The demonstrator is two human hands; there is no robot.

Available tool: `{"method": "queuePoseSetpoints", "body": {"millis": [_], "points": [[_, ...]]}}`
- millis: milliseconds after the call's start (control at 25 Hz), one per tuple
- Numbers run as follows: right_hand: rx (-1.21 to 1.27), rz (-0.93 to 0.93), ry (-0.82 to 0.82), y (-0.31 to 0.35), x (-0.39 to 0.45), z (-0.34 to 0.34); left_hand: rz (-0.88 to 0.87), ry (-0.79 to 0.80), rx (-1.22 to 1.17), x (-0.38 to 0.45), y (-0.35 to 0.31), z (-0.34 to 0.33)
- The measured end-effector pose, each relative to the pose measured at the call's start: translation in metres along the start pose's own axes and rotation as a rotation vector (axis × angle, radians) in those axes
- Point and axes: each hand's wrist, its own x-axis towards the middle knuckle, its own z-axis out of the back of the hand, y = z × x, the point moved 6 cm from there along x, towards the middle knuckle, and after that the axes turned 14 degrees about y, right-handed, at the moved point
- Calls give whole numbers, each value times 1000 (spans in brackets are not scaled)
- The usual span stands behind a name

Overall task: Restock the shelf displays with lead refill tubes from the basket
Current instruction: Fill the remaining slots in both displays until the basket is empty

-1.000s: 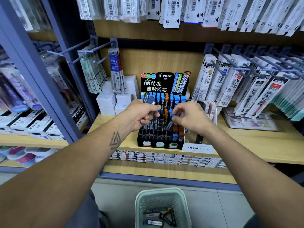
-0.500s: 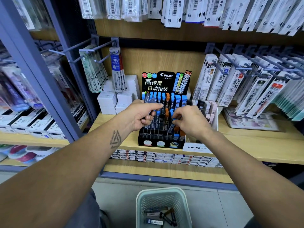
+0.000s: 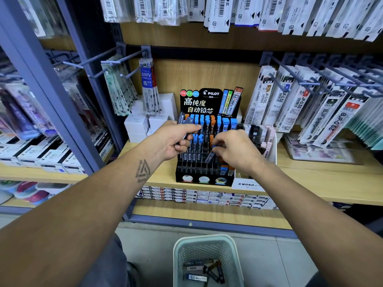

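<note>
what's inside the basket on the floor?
In the basket, a few loose lead refill tubes lie on the bottom, some blue-labelled, some dark. The near wall hides part of the bottom.

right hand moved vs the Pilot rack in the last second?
Barely. The right hand remains over the right half of the Pilot rack, pinching a lead tube; it has only eased slightly down toward the slots against the rack.

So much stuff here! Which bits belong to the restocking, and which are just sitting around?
In the job: left hand gripping spare tubes; right hand pinching one tube; black Pilot rack; basket.

Just there: white boxes; hanging refill packs.
</note>
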Motion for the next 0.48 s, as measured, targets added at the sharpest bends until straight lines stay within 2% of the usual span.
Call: {"method": "queuePoseSetpoints", "body": {"millis": [480], "points": [[-123,9,38,9,11,-7,11,-17,8,-3,-1,9]]}}
